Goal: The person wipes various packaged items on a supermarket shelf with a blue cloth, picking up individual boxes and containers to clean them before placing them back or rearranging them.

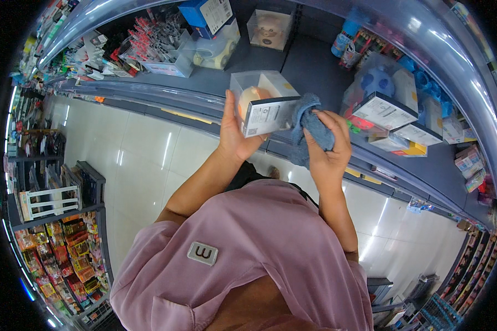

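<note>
In front of the shelf edge, my left hand (237, 138) grips a clear plastic box (269, 108) from its left side and underneath. Inside the box sits a rounded orange and cream figure, and a white label with print and a code faces me. My right hand (330, 145) pinches a bunched blue-grey cloth (314, 128) between thumb and fingers. The cloth is at the right side of the box; whether it presses on it I cannot tell. Behind them runs the dark grey shelf (304, 66).
On the shelf stand a bin of red-capped pens (165, 58), a pale yellow car-shaped item (215, 53) in clear packaging, and a boxed bear-faced item (270, 31). Several clear boxes (387, 93) are stacked at right. A transparent curved shelf rim (451, 53) arches above. A snack rack (64, 252) stands at left.
</note>
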The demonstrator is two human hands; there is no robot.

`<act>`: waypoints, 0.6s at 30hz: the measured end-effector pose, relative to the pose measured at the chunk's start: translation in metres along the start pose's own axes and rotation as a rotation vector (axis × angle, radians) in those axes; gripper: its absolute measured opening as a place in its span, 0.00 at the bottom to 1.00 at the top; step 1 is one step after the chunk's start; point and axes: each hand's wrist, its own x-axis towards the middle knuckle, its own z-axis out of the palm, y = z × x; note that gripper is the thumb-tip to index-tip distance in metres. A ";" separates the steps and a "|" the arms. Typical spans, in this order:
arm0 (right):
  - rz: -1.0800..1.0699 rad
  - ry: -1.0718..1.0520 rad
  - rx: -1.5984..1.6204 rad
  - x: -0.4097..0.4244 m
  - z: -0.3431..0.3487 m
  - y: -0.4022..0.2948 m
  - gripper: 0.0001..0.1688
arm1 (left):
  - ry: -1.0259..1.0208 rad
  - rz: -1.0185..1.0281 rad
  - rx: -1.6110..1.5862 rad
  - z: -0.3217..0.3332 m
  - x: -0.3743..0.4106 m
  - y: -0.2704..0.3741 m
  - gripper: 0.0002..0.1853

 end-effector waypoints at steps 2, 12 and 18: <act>-0.015 0.008 -0.025 -0.002 0.010 -0.006 0.26 | 0.010 -0.034 0.031 0.015 -0.005 -0.012 0.40; -0.022 -0.379 0.187 -0.027 0.029 0.007 0.28 | -0.015 0.134 -0.014 0.005 0.002 -0.006 0.36; 0.091 0.005 0.071 -0.018 0.015 0.017 0.24 | -0.267 0.117 -0.155 0.013 -0.007 0.001 0.30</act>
